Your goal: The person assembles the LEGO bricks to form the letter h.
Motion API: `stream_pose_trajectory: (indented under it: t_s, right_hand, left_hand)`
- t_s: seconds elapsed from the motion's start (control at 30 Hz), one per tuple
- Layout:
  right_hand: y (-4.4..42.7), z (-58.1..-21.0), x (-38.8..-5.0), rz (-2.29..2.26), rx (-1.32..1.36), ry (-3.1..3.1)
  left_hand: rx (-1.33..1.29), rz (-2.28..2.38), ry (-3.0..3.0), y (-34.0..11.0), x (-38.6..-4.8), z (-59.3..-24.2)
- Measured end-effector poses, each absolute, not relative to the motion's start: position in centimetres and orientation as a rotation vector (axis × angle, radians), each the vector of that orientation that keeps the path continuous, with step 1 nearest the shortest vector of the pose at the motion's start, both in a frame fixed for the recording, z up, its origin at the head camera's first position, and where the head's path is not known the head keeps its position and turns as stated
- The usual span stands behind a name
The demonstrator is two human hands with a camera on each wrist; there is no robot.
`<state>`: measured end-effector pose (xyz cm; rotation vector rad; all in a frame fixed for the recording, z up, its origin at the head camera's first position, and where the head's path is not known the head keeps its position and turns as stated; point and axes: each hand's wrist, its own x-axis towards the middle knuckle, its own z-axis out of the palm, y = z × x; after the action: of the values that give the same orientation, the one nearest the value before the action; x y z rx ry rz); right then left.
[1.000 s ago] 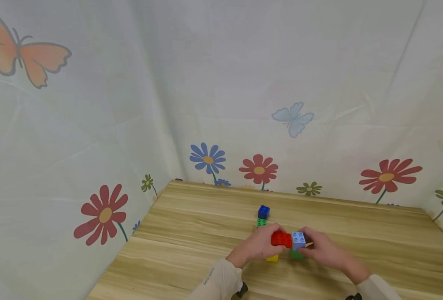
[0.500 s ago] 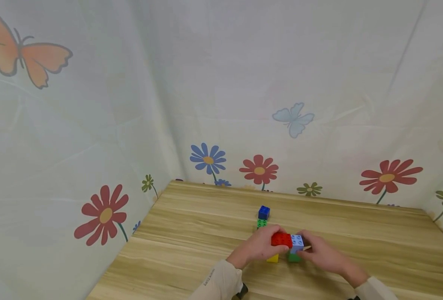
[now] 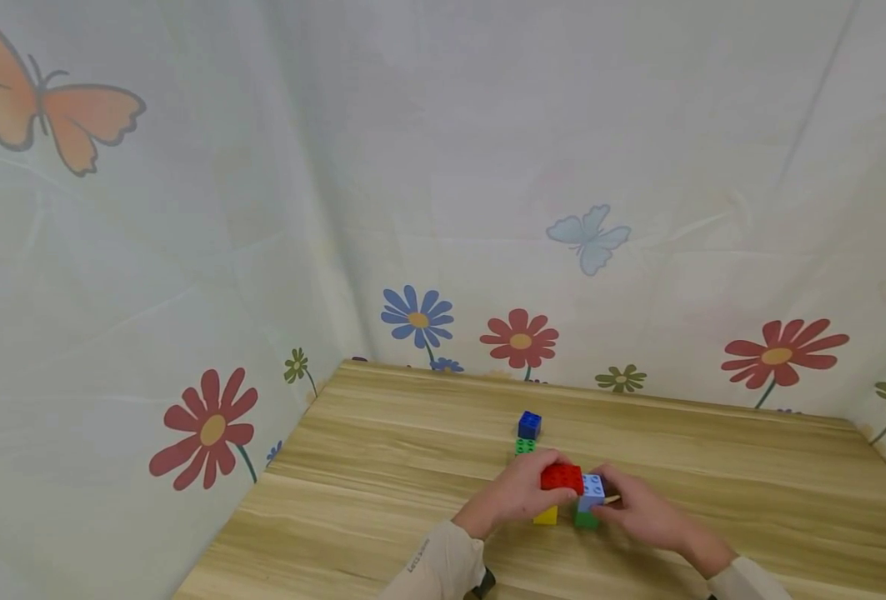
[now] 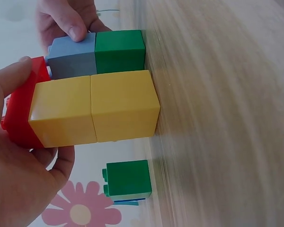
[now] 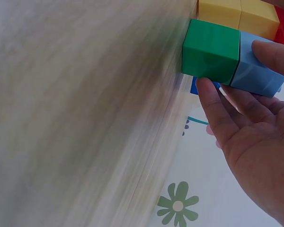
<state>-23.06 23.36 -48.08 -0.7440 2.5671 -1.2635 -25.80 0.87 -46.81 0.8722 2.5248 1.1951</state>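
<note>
My left hand (image 3: 523,490) grips a red brick (image 3: 562,477) between thumb and fingers. Under the red brick are two yellow bricks (image 4: 61,112), joined end to end and reaching down to the table. My right hand (image 3: 647,510) pinches a light blue brick (image 3: 591,490), which sits on a green brick (image 5: 210,52). This blue-green stack stands upright right beside the yellow one, near the red brick's right end. In the left wrist view, the light blue brick's studs lie close to the red brick; whether they touch I cannot tell.
Behind my left hand, a second green brick (image 3: 525,447) lies on the wooden table (image 3: 382,467). A dark blue brick (image 3: 529,425) stands just beyond it. A pale curtain (image 3: 443,167) printed with flowers and butterflies rises behind the table and along its left side.
My right hand has slid the light blue and green bricks slightly left and nearer me, closer against the red and yellow stack. My left hand has stayed nearly in place.
</note>
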Motion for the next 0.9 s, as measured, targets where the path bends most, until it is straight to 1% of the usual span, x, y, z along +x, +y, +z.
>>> stream_pose_trajectory:
  t_s: [0.3, 0.67, 0.9]
  right_hand:
    - [23.36, -48.13, -23.03, -1.261, -0.748, 2.561]
    - [23.20, -48.22, -22.96, -1.253, -0.814, 2.563]
    - [23.22, -48.57, -23.10, -1.247, -0.809, 2.554]
  left_hand:
    - [0.877, 1.217, 2.506, 0.76, -25.81, -46.97]
    - [0.877, 1.216, 2.485, 0.92, -25.77, -46.78]
    - [0.916, 1.199, 2.496, 1.09, -25.81, -46.91]
